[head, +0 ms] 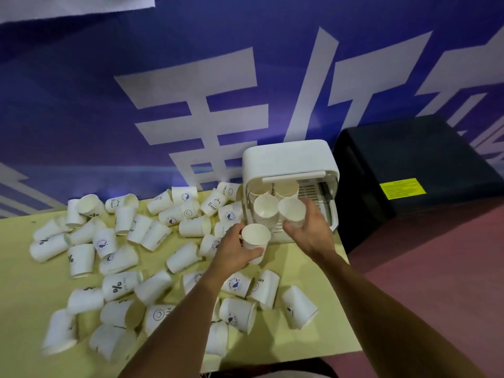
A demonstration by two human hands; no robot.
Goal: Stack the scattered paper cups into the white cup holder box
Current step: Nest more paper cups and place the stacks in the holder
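Your left hand point(234, 251) curls around one paper cup point(255, 241), just in front of the white box point(289, 159). Your right hand point(311, 230) grips a second cup point(291, 212) at the box's open front. Many loose cups point(120, 285) lie on the yellow table point(313, 339).

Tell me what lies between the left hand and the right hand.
Head view: the paper cup that the left hand holds, then the front ledge of the white cup holder box, just short of the right hand.

blue banner wall point(109, 77), reddish floor point(436, 268), black bin point(409, 170)
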